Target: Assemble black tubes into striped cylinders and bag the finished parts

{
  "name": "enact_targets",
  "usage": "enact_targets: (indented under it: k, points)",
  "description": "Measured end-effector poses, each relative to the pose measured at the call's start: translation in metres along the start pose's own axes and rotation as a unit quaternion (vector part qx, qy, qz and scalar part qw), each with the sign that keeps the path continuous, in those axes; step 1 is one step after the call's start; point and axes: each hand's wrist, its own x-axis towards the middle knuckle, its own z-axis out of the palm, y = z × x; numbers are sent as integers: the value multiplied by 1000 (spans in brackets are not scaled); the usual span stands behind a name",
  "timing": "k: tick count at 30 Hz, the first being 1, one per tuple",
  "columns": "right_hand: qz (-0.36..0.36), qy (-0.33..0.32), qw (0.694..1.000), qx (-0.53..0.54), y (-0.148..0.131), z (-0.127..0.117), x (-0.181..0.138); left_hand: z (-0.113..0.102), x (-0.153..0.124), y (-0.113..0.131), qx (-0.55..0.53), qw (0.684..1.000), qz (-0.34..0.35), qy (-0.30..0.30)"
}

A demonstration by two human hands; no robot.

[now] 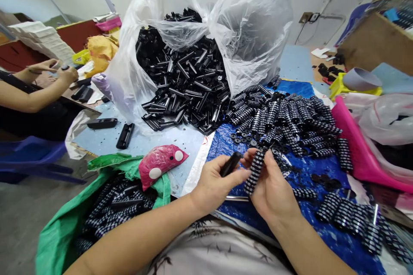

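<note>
My left hand (pixel 214 182) is closed around a short black tube (pixel 231 163), its tip pointing up and to the right. My right hand (pixel 272 187) grips a ribbed black-and-white roller (pixel 255 172) held upright, right beside the tube's tip. Both hands hover over a blue tarp (pixel 309 167) near the table's front edge. A thin metal rod (pixel 237 198) lies on the tarp under my wrists.
A big clear plastic bag (pixel 251 21) spills black tubes (pixel 183 81) behind my hands. Several ribbed rollers (pixel 284 116) are heaped on the tarp, more at front right. A green sack (pixel 64 227) of finished pieces sits at left. Another person's hands (pixel 61 73) work at far left. A pink tray (pixel 358 150) lies right.
</note>
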Motion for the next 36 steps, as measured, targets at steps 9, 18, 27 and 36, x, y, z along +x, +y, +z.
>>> enact_targets:
  k: [9,18,27,36]
  points:
    - [-382,-126,811,-424,6,-40,1,-6,0,7,-23,998,-44,-41]
    - [-505,-161,695,-485,2,-39,-8,-4,-6,3,-6,999,-34,28]
    - [-550,-111,636,-530,7,-36,-16,-7,-8,12,-189,973,-125,-40]
    - [-490,-129,639,-578,25,-52,-17,-35,9,-9,-106,985,-116,-73]
